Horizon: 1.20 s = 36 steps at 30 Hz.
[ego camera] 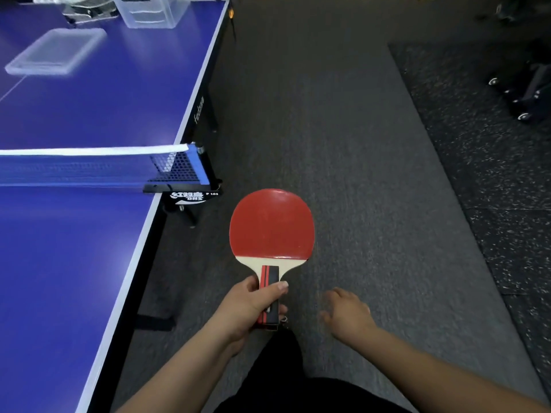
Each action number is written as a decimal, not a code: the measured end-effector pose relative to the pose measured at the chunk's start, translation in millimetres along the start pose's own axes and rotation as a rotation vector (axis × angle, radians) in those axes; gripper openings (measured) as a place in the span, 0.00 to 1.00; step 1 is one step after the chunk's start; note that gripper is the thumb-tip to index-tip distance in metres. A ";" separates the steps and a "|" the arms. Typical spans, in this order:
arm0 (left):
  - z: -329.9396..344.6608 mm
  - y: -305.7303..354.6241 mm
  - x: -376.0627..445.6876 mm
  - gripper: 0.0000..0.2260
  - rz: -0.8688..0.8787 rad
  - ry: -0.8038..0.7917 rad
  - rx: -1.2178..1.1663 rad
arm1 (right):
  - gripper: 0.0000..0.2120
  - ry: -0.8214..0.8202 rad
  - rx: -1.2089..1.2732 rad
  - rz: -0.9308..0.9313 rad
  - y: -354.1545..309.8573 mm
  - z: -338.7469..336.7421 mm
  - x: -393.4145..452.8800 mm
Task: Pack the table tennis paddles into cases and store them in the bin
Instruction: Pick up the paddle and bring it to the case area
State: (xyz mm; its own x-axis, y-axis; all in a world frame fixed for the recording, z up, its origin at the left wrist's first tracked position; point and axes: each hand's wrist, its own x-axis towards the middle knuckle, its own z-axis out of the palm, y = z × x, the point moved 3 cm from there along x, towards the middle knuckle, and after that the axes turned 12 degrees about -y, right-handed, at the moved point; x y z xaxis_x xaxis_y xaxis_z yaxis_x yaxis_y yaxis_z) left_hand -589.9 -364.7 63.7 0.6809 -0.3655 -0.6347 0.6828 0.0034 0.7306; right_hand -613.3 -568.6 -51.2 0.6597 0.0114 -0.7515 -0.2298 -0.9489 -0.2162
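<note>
Holding a red-faced paddle (272, 225) by its handle, the left hand (250, 305) had its fingers and thumb wrapped round the red-and-black shaft, the blade pointing away from the person over the dark carpet floor (343, 129). The right hand (347, 315) hung just beside it, apart from the paddle, its grip loose and spread, carrying nothing. To the left stood the blue bench (89, 108), a table tennis table, with its net (89, 165) stretched across and the net clamp (190, 193) at the edge near the paddle. At the far end of the bench sat a clear bin (152, 10), a clear lid (56, 52) lying flat nearer, and dark cases (89, 10) just beside the bin, blurred.
</note>
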 end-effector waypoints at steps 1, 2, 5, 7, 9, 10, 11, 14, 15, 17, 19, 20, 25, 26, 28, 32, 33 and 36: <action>-0.4 8.7 11.5 0.11 -0.003 -0.005 0.000 | 0.27 -0.008 0.000 0.007 2.3 -8.5 9.4; -1.5 17.8 24.3 0.11 -0.004 -0.012 -0.002 | 0.27 -0.013 -0.003 0.014 4.8 -18.0 19.9; -3.0 49.0 64.1 0.11 0.003 -0.038 -0.003 | 0.28 -0.031 -0.036 0.033 12.8 -51.0 47.8; -2.4 71.7 89.3 0.11 0.010 -0.044 0.002 | 0.29 -0.037 -0.082 0.037 17.8 -76.8 65.5; -1.5 93.4 110.6 0.10 0.025 -0.054 0.000 | 0.29 -0.019 -0.116 0.044 20.0 -104.5 82.6; -1.1 103.6 120.1 0.10 0.029 -0.058 -0.001 | 0.29 -0.007 -0.121 0.047 20.2 -118.1 91.9; -1.4 113.7 129.0 0.10 0.031 -0.060 -0.001 | 0.29 0.001 -0.115 0.052 19.4 -131.4 100.1; -3.7 141.8 154.9 0.10 0.042 -0.057 0.005 | 0.28 -0.003 -0.076 0.072 18.3 -166.1 124.0; -4.6 150.1 163.5 0.10 0.045 -0.052 0.000 | 0.28 -0.011 -0.069 0.075 18.8 -176.0 133.2; -6.2 165.2 181.5 0.11 0.054 -0.038 -0.023 | 0.28 -0.031 -0.080 0.078 19.2 -197.3 152.8; -6.9 181.1 201.9 0.11 0.069 -0.017 -0.050 | 0.29 -0.047 -0.108 0.073 20.8 -221.2 176.2; -6.5 189.7 213.4 0.11 0.077 -0.002 -0.062 | 0.29 -0.052 -0.120 0.068 22.3 -234.6 188.6; -2.9 236.3 270.6 0.10 0.118 0.099 -0.140 | 0.30 -0.081 -0.160 0.012 25.9 -313.1 254.0; -3.0 245.2 279.8 0.10 0.125 0.119 -0.150 | 0.30 -0.092 -0.179 -0.006 24.9 -329.4 266.5; -5.2 263.1 294.0 0.10 0.133 0.164 -0.171 | 0.30 -0.107 -0.238 -0.050 18.2 -359.3 288.0; -22.1 289.2 315.6 0.10 0.152 0.264 -0.204 | 0.30 -0.099 -0.377 -0.119 -9.1 -403.3 328.8; -29.0 294.0 319.5 0.10 0.158 0.292 -0.213 | 0.30 -0.097 -0.418 -0.133 -19.0 -411.4 338.1; -51.8 308.2 330.1 0.11 0.162 0.363 -0.272 | 0.29 -0.105 -0.464 -0.175 -51.6 -432.8 365.9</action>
State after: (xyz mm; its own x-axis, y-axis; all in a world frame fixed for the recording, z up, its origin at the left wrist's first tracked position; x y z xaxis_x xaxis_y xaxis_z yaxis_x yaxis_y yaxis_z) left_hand -141.0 -436.1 66.3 0.7994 0.0085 -0.6007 0.5720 0.2949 0.7654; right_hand -50.3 -651.9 -45.3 0.5791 0.1921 -0.7923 0.2357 -0.9698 -0.0629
